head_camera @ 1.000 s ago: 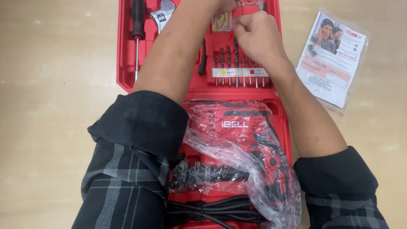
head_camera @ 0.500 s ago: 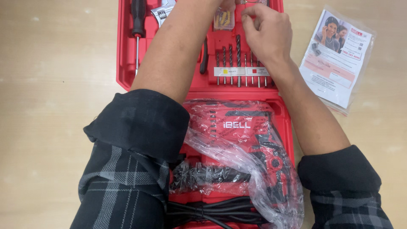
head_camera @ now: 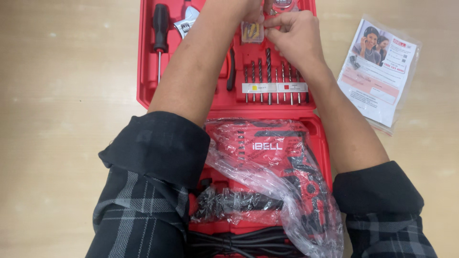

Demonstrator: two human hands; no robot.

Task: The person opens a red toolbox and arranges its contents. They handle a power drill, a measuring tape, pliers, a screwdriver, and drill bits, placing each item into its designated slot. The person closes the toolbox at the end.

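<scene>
An open red tool case (head_camera: 148, 91) lies in front of me. Both my forearms reach over it to the top of the lid. My left hand (head_camera: 249, 13), mostly cut off by the frame edge, and my right hand (head_camera: 294, 36) pinch a small clear packet of yellowish fasteners (head_camera: 252, 34) from either side. Just below the packet a row of drill bits (head_camera: 272, 79) stands clipped in the lid. In the case's lower half sits a red drill in a plastic bag (head_camera: 272, 162).
A black-handled screwdriver (head_camera: 160, 28) and an adjustable wrench (head_camera: 187, 21) sit in the lid's left side. A red round object (head_camera: 285, 5) shows at the top edge. A bagged leaflet (head_camera: 380, 71) lies on the wooden table at the right. A black cable (head_camera: 239, 241) coils at the bottom.
My right hand has shifted a little and its fingertips now meet my left hand at the packet. The case and drill have not moved.
</scene>
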